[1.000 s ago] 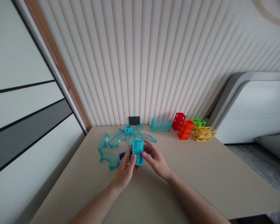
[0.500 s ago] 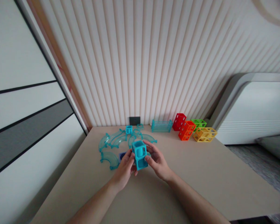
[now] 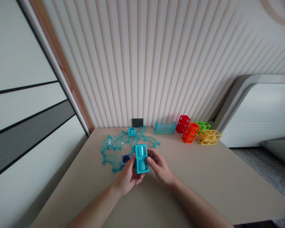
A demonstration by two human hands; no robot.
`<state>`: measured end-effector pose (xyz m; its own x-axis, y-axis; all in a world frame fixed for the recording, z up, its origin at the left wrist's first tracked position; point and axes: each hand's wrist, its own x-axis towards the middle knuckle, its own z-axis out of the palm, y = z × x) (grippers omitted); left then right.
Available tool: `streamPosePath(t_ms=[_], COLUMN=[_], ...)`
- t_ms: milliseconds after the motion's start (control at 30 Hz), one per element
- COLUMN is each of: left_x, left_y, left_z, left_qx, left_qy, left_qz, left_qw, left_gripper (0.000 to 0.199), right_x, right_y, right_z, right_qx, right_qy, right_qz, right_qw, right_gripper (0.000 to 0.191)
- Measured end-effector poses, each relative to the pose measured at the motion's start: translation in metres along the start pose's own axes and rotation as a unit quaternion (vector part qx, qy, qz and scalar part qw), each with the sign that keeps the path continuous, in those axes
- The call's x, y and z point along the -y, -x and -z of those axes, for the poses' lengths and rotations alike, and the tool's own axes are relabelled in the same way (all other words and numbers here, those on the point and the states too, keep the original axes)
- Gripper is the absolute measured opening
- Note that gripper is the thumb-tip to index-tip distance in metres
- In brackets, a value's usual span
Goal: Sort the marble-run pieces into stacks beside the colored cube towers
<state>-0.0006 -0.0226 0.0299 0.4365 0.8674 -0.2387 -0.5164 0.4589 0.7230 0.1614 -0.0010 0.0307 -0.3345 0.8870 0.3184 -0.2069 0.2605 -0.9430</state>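
- Turquoise double block [image 3: 141, 159] in both hands, at the middle of the scene, over the tabletop [image 3: 204, 186]. Two square-framed cells, one beyond the other, each with a rounded surface inside.
- Left hand [image 3: 127, 177] gripping the block's left side, thumb along the edge; other fingers curl below its near end.
- Right hand [image 3: 159, 167] gripping from the right, thumb on the side near the joint of the two cells. Its other fingers partly hidden behind the block.
- Purple block [image 3: 125, 159] just left of the held piece, dark round opening facing up; left hand covers part of it.
- Clear teal curved track [image 3: 112, 161] on the near left, beside the purple block. More curved tracks [image 3: 121, 143] spread farther off, some overlapping; exact count unclear.
- Small turquoise cube [image 3: 131, 131] at the far side, beyond the curves, below a black wall socket [image 3: 137, 123].
- Straight teal rails [image 3: 165, 128] grouped by the fluted wall [image 3: 147, 63], right of the socket.
- Far right: red frame [image 3: 183, 124] and orange frame [image 3: 191, 133] upright; green frame [image 3: 202, 126] behind yellow frame [image 3: 209, 137], the yellow one on its side.
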Motion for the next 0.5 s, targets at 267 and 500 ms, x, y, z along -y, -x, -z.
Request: streamPosePath(t_ms=[267, 500], left_x=[-0.0020, -0.0019], left_y=[-0.0005, -0.0002], left_z=[0.0029, 0.0057], left_qx=[-0.017, -0.001], left_qy=[0.026, 0.021], left_qz=[0.021, 0.015], left_qw=[0.999, 1.000], left_gripper=[0.056, 0.057], right_x=[-0.0027, 0.0043], right_y=[0.0006, -0.0006], right_z=[-0.0033, -0.0025], right_qx=[-0.023, -0.003], right_qy=[-0.033, -0.047], right_qz=[-0.035, -0.032], right_qw=[0.999, 0.998], right_gripper=[0.043, 0.044])
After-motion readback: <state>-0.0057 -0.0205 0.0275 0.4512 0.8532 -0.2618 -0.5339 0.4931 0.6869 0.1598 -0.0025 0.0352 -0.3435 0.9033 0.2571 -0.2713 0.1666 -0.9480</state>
